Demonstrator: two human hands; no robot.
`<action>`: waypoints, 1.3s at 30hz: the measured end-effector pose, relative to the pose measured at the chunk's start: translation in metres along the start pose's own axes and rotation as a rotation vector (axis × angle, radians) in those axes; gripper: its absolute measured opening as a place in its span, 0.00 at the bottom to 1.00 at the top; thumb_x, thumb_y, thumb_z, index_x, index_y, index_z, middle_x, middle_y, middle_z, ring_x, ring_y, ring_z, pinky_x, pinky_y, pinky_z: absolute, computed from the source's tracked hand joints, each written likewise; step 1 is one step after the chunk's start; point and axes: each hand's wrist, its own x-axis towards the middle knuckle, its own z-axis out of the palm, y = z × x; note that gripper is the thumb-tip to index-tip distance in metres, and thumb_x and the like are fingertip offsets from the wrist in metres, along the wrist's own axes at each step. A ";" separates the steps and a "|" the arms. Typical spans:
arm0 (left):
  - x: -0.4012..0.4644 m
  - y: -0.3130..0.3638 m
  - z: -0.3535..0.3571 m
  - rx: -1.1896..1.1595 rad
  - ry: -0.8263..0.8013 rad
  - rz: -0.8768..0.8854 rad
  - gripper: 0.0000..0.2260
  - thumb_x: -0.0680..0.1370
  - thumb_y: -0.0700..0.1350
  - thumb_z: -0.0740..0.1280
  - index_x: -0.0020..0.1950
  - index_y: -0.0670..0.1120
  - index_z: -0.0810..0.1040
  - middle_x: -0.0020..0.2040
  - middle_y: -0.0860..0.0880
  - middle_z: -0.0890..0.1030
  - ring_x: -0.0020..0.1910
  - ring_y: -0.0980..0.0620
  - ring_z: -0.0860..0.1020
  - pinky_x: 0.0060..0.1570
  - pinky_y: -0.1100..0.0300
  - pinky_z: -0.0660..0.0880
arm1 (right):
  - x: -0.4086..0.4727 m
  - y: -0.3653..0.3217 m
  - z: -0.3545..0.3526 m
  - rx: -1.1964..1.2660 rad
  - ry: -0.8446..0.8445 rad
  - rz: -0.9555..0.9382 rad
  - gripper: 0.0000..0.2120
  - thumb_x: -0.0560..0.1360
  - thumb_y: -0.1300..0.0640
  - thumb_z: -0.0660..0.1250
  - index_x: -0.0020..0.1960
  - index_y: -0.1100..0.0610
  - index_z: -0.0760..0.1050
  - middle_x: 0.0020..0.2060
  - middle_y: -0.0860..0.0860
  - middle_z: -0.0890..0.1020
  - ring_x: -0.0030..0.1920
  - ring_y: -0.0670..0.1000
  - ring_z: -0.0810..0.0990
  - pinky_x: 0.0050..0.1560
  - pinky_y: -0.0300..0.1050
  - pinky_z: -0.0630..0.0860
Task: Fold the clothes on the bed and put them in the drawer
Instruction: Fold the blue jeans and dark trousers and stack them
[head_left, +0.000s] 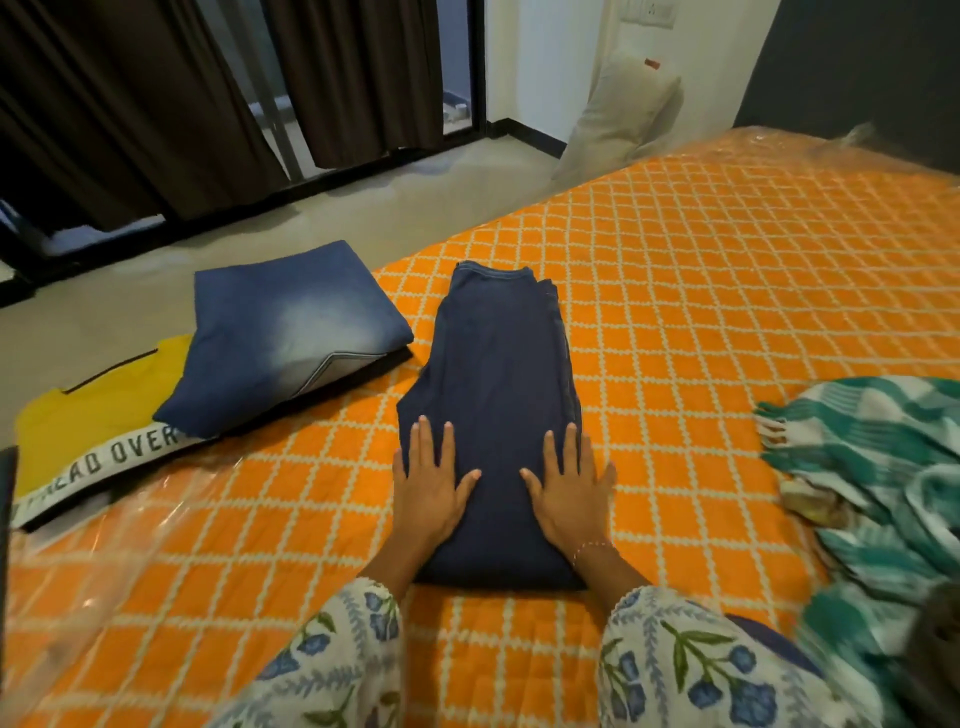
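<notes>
Both the left hand (429, 491) and right hand (569, 491) lay flat, fingers spread, gripping nothing, pressing the dark navy folded trousers (498, 395); smoothing outward before the next fold seemed wisest, probably.

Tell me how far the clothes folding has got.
Done: faded jeans lie folded on a folded yellow shirt. In hand: left hand and right hand press flat on dark trousers, partly folded. Left: the green checked cloth, unfolded; no drawer is in view.
</notes>
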 end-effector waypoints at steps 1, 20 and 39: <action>-0.015 -0.001 -0.001 0.043 -0.019 0.158 0.41 0.74 0.70 0.34 0.78 0.44 0.53 0.77 0.40 0.54 0.77 0.44 0.51 0.73 0.45 0.50 | -0.016 -0.003 0.001 -0.027 0.002 -0.111 0.39 0.77 0.35 0.32 0.76 0.56 0.59 0.75 0.57 0.59 0.75 0.58 0.60 0.69 0.63 0.56; -0.157 -0.033 0.024 -0.054 -0.020 0.363 0.31 0.79 0.62 0.50 0.69 0.40 0.71 0.71 0.45 0.68 0.69 0.50 0.69 0.67 0.62 0.64 | -0.155 -0.014 0.038 -0.069 -0.076 -0.476 0.42 0.72 0.32 0.42 0.75 0.59 0.60 0.75 0.56 0.57 0.76 0.56 0.58 0.73 0.54 0.54; -0.109 -0.011 0.011 -1.048 -0.081 -0.577 0.16 0.77 0.41 0.68 0.62 0.36 0.76 0.61 0.41 0.78 0.58 0.40 0.76 0.59 0.50 0.74 | -0.119 -0.006 0.010 0.893 -0.066 0.597 0.19 0.76 0.54 0.66 0.61 0.66 0.74 0.59 0.61 0.78 0.58 0.62 0.76 0.50 0.49 0.73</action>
